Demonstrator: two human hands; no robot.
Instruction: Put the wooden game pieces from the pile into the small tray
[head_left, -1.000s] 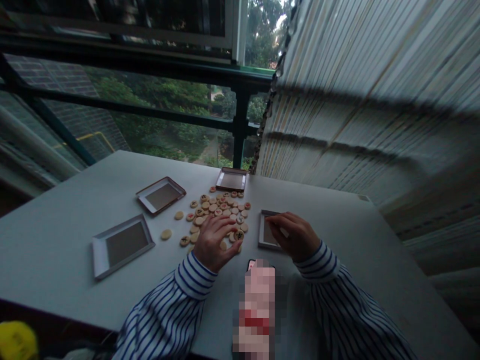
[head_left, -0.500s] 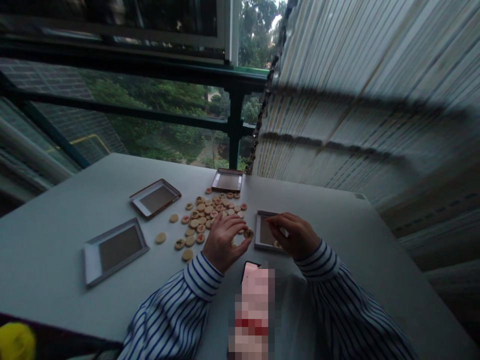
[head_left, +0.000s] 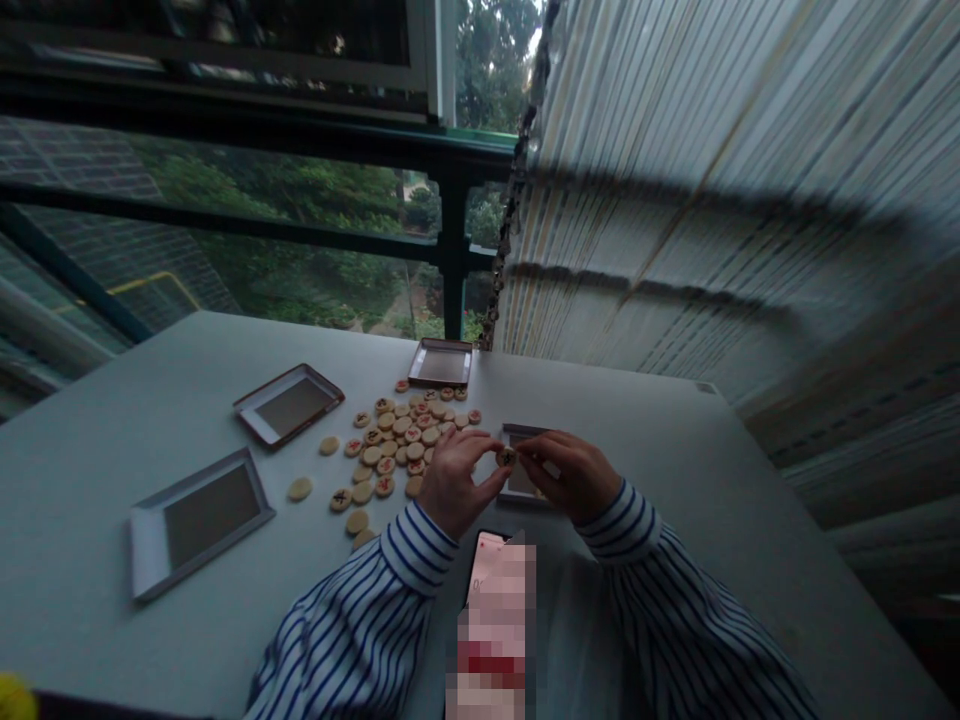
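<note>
Between the fingertips of my left hand point(head_left: 459, 480) is a round wooden piece point(head_left: 506, 456) with a dark character. My right hand point(head_left: 574, 474) is closed too, its thumb and index finger meeting the right edge of that same piece. Under my right hand lies a shallow grey tray point(head_left: 516, 492), partly hidden, with a piece showing inside near its front edge. Many round wooden pieces point(head_left: 385, 448), some with red or dark characters and some plain, lie scattered and heaped left of my left hand.
A grey tray lid point(head_left: 259, 484) lies at the left, a brown-edged one point(head_left: 335, 397) behind it, and another brown-edged tray point(head_left: 441, 384) at the back. A phone point(head_left: 487, 560) lies on the white table point(head_left: 705, 480) near me. Window and string curtain stand behind.
My right hand has moved left from over the tray and now meets the piece in my left hand. The view has shifted slightly, so the trays and pieces appear further left.
</note>
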